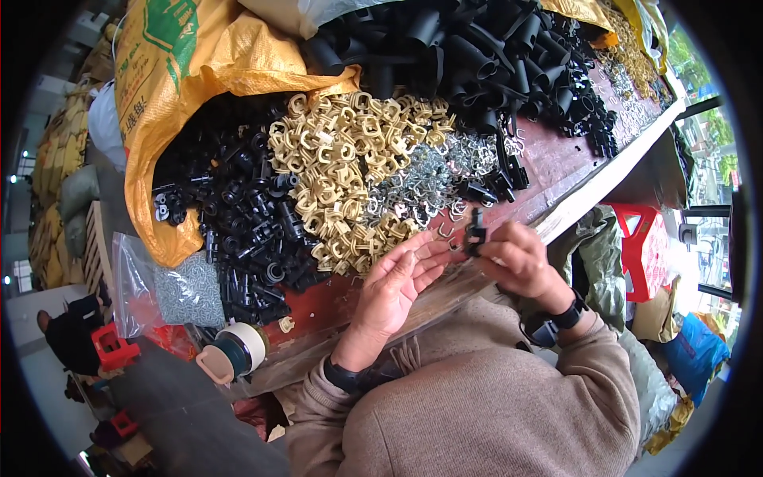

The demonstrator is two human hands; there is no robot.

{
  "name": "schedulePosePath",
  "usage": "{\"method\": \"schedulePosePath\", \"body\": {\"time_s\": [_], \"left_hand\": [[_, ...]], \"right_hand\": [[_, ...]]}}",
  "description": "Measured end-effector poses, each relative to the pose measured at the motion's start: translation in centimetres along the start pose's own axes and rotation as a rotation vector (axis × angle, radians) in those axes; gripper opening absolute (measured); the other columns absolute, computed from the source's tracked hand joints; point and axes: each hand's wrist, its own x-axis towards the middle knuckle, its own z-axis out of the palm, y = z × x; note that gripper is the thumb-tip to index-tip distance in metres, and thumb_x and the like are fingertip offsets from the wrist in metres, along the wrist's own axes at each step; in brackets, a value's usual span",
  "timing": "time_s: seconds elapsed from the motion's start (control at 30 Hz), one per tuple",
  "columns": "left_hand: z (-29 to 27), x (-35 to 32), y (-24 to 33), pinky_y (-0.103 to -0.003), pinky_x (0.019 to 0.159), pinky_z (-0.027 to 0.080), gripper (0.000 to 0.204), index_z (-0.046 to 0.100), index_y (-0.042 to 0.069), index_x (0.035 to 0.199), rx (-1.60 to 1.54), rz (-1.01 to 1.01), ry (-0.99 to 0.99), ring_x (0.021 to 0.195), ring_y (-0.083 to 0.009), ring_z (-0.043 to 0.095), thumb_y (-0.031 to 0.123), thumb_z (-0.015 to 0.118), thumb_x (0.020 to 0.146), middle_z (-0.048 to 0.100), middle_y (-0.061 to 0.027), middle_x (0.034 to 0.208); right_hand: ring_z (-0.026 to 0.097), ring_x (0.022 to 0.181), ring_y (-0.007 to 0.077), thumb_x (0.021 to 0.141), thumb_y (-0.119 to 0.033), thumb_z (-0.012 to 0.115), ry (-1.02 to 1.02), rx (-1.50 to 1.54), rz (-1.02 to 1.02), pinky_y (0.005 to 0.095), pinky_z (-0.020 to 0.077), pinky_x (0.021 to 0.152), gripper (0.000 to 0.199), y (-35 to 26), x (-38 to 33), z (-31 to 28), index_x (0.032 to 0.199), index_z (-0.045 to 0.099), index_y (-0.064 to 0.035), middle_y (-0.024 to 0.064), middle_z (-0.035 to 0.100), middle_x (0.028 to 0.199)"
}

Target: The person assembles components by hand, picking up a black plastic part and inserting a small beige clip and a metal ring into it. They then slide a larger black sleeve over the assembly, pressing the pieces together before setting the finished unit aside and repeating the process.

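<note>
Blk part [476, 230] in R hand [520, 258], w/ upper end clear of grip.

There were 2 hands, i.e. 1 left hand [389, 294] & 1 right hand [518, 258], w/ 1 held blk pc [476, 232] and 1 dark wristband [568, 312] per arm. On 1 desk [556, 151] lay at least 5 heaps, 1 ea. of cream clips [350, 159], silver U-clips [429, 176], blk fittings [258, 219], blk tubes [477, 63] & brass-col. bits [628, 40], all w/ too many overlapping pcs to count, plus 1 loose cream clip [286, 324]. Also visible were 1 orange sack [208, 56], 1 clear bag [133, 274] & min. 2 red stools [650, 258].
</note>
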Motion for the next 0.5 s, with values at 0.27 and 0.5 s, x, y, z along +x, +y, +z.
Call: {"method": "schedulePosePath", "body": {"time_s": [0.27,0.5], "left_hand": [[-1.5,-0.3,0.3,-0.027,0.073,0.047,0.035,0.043,-0.003,0.112,0.042,-0.029,0.035,0.086,-0.0203,0.057,0.02,0.046,0.086,0.057,-0.0122,0.094],[-1.2,0.1,-0.1,-0.021,0.068,0.045,0.024,0.05,0.001,0.103,0.603,0.183,0.054,0.079,-0.0093,0.055,0.016,0.053,0.084,0.056,-0.0058,0.089]], "right_hand": [[0.05,0.055,0.0231,0.065,-0.002,0.063,-0.065,-0.216,0.22,0.0318,0.0398,0.048,0.014,2.9,-3.6,-1.1,0.076,0.054,-0.0041,0.0076,0.047,0.067],[0.05,0.056,0.0235,0.065,-0.003,0.063,-0.028,-0.247,0.289,0.0322,0.0407,0.049,0.014,3.7,-4.1,-1.8,0.075,0.054,-0.0038,0.0079,0.047,0.067]]}}
